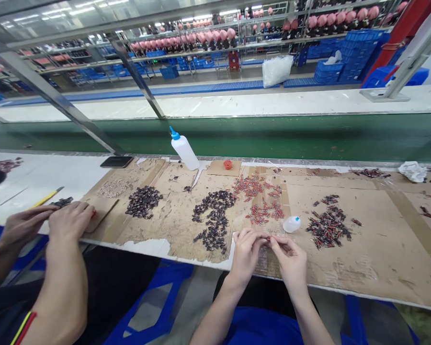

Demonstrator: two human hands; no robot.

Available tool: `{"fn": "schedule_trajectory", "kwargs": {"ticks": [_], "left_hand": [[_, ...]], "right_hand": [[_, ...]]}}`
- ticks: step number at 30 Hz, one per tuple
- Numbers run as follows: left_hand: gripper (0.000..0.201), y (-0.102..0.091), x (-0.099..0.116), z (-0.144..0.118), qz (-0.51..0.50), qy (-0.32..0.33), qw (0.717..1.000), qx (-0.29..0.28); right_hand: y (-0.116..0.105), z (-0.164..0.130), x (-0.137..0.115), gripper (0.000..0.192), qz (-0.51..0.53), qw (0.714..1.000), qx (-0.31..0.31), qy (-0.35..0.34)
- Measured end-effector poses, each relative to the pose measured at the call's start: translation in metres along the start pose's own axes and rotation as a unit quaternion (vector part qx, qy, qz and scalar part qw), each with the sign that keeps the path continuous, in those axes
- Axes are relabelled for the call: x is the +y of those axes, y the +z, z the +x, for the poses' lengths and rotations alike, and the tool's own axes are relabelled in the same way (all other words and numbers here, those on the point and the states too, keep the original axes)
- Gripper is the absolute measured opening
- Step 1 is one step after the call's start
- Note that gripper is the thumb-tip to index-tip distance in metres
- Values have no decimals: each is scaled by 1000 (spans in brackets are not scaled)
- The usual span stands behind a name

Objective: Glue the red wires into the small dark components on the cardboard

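Observation:
My left hand (247,249) and my right hand (290,256) meet at the cardboard's near edge, fingertips pinched together. Between them is a small dark reddish part (268,238), mostly hidden by the fingers. Just beyond my right hand, a small white squeeze bottle (291,224) with a blue tip lies tilted. Small red-and-silver parts (260,213) are spread ahead of my hands. Left of them is a pile of small black parts (213,220). To the right lies a heap of black-and-red pieces (328,225), which look like the two kinds joined.
A co-worker's hands (62,218) work at the left near a yellow knife (46,197). A tall white bottle (185,151) with a blue nozzle, a red cap-like dish (227,165) and a dark phone (117,162) stand along the back. Beyond runs a green conveyor belt (273,139).

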State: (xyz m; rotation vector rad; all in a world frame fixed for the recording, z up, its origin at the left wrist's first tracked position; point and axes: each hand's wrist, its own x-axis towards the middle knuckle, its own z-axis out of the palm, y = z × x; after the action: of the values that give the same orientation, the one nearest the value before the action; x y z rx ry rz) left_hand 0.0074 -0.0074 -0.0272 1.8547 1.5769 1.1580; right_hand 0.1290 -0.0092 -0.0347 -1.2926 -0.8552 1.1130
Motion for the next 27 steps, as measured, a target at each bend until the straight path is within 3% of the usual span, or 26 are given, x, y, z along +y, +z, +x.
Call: {"fn": "schedule_trajectory", "kwargs": {"ticks": [6, 11, 14, 21, 24, 27], "left_hand": [[14, -1, -1, 1, -99, -30, 995, 2], [12, 0, 3, 2, -246, -119, 962, -28], [15, -1, 6, 3, -287, -153, 944, -54], [14, -8, 12, 3, -284, -170, 941, -74], [10, -10, 14, 1, -250, -159, 953, -69], [10, -11, 17, 0, -198, -146, 967, -64]], "right_hand": [[-3, -2, -4, 32, -14, 999, -19, -33], [-8, -8, 3, 33, -27, 997, 33, -65], [-11, -10, 3, 31, -42, 995, 32, -84], [-22, -3, -16, 18, -121, 977, -81, -153], [-25, 0, -19, 18, -131, 974, -129, -132], [-25, 2, -18, 28, -110, 983, -120, -82]]}}
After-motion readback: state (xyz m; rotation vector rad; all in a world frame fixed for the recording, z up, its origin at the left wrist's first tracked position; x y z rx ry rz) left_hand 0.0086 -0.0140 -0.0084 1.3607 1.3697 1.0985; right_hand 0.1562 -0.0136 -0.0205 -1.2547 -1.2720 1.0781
